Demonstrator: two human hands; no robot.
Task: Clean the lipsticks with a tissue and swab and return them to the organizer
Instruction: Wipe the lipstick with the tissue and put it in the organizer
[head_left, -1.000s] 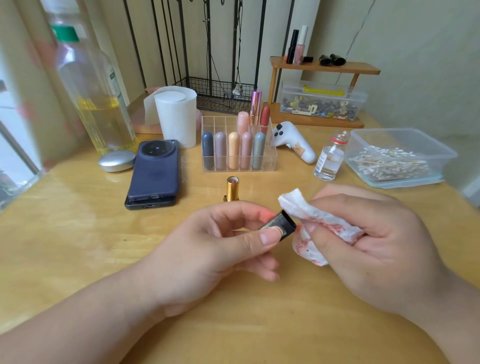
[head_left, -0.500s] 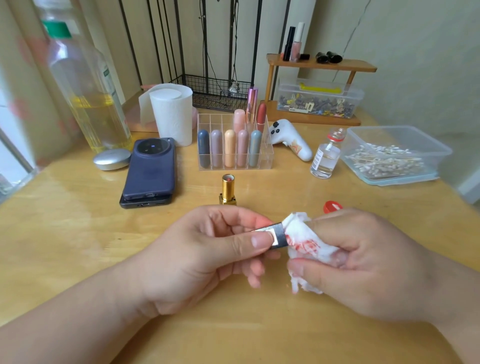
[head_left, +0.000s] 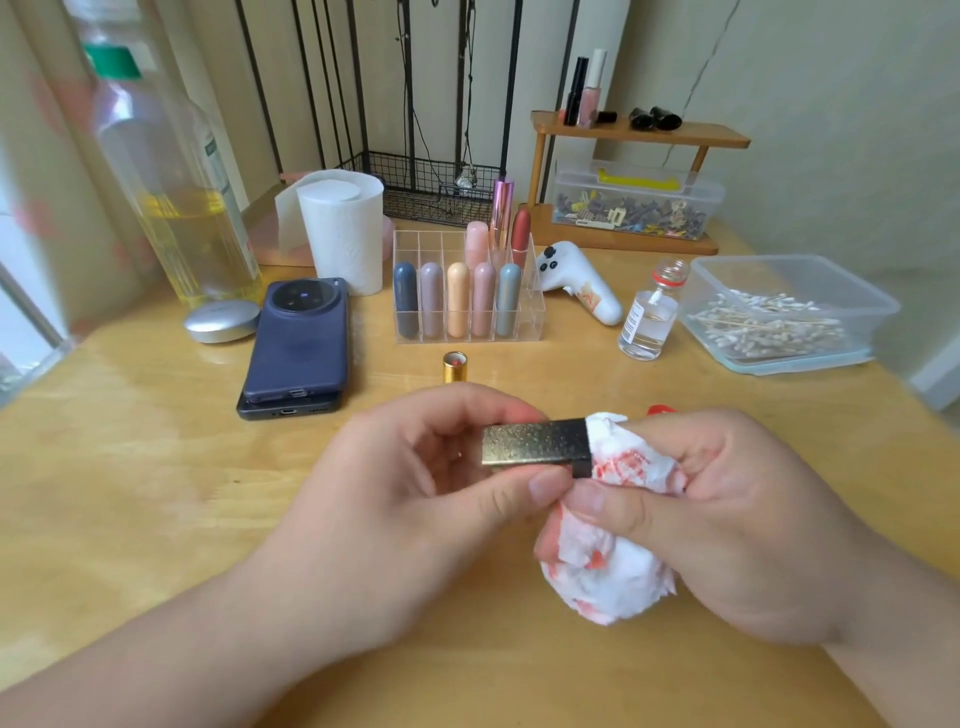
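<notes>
My left hand (head_left: 415, 493) pinches a square gold-and-black lipstick cap (head_left: 535, 442), held level above the table. My right hand (head_left: 727, 525) grips a crumpled white tissue (head_left: 618, 519) stained red and presses it over the cap's right end. Behind the hands, the gold lipstick body (head_left: 455, 366) stands upright and uncapped on the table. The clear organizer (head_left: 535, 306) further back holds several pastel lipsticks. A plastic box of cotton swabs (head_left: 779, 317) sits at the right.
Two stacked phones (head_left: 298, 343) and a silver case (head_left: 222, 321) lie at the left, near a large oil bottle (head_left: 176, 208) and a tissue roll (head_left: 343, 228). A small glass bottle (head_left: 649, 322), its red cap (head_left: 658, 409) and a white controller (head_left: 582, 283) stand right of the organizer.
The cap has turned from end-on to lying sideways in my left hand, and the tissue in my right hand has closed over its right end. The view shifted slightly.
</notes>
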